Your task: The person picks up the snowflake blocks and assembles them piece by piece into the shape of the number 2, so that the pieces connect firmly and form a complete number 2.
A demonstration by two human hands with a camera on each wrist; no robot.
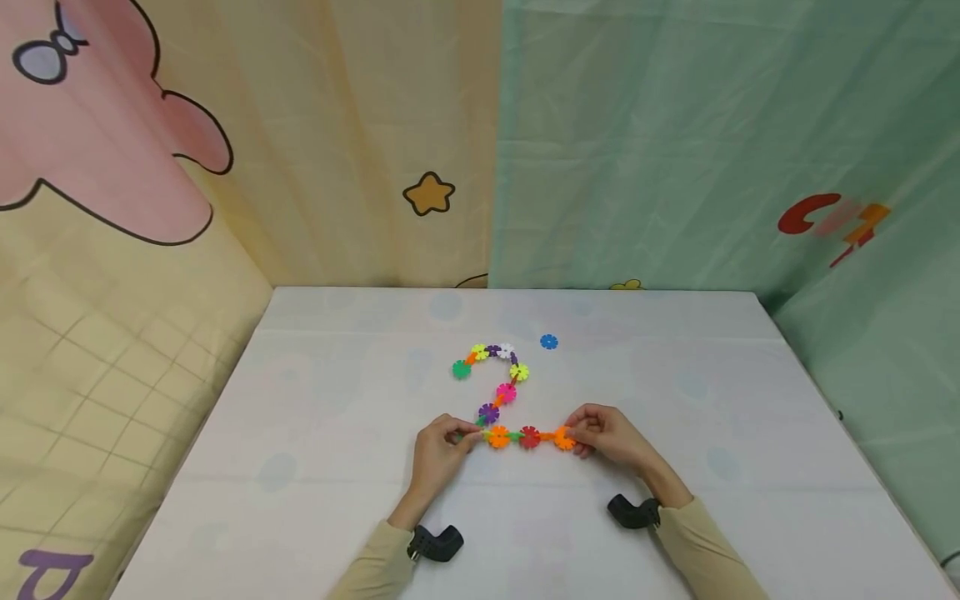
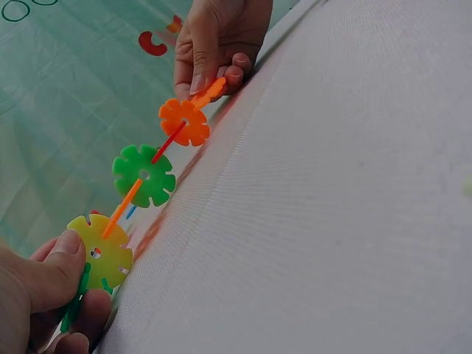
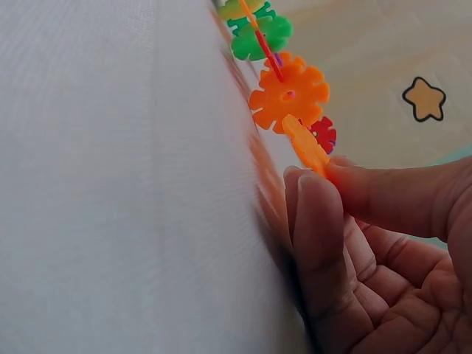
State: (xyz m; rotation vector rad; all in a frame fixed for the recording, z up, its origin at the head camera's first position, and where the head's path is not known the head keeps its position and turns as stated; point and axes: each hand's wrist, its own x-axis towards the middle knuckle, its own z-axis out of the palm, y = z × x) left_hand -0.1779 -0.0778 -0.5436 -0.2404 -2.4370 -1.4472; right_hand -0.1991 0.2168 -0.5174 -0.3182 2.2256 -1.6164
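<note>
A chain of notched plastic snowflake discs (image 1: 506, 393) lies on the table in the shape of a figure 2, with a green disc (image 1: 461, 369) at its upper end. My left hand (image 1: 438, 454) pinches a yellow disc (image 2: 110, 251) at the lower left corner of the chain, between thumb and fingers. At the lower right end, my right hand (image 1: 611, 433) pinches an orange disc (image 3: 304, 142) seen nearly edge-on. Between the hands run a red disc (image 1: 530, 437) and other orange and green ones, slotted together. Fingers partly hide both gripped discs.
A single blue disc (image 1: 549, 342) lies apart, beyond the chain's upper right. The white table (image 1: 315, 375) meets patterned curtains (image 1: 637, 150) at its back edge. Black wrist devices (image 1: 438, 543) sit by both sleeves.
</note>
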